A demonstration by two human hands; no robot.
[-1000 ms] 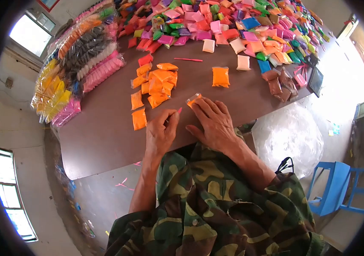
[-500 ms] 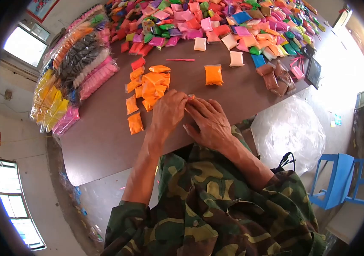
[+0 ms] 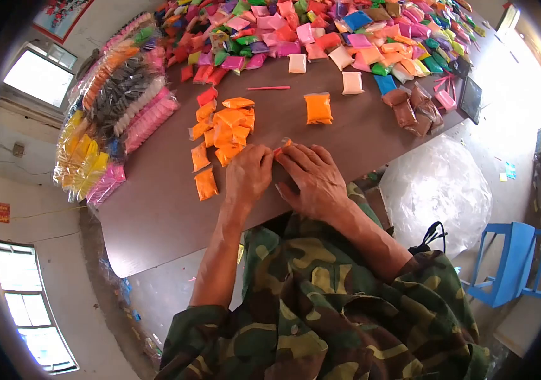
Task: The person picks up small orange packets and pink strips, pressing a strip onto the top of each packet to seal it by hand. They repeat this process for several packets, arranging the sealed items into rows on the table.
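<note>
- brown tbl (image 3: 156,215), smooth top, rounded near L corner
- big heap of mixed-colour pkts (image 3: 346,41) along far side: pink, red, green, purple, etc.
- clear bags w/ small pkts (image 3: 128,95) piled along L side: yellow, black, white, pink
- orange pkts (image 3: 229,130) L of ctr, bunched; loose ones in a col. just beside, red pkt (image 3: 207,96) at far end
- single orange pkt (image 3: 318,109) nr ctr, apart from bunch
- thin pink strip (image 3: 268,88) btwn bunch & heap
- pale pkt (image 3: 352,83) nr heap
- brown pkts (image 3: 405,115) on R, by blue pkt (image 3: 385,84)
- pink pkt (image 3: 446,99) & dark flat item (image 3: 471,100) at R edge
</note>
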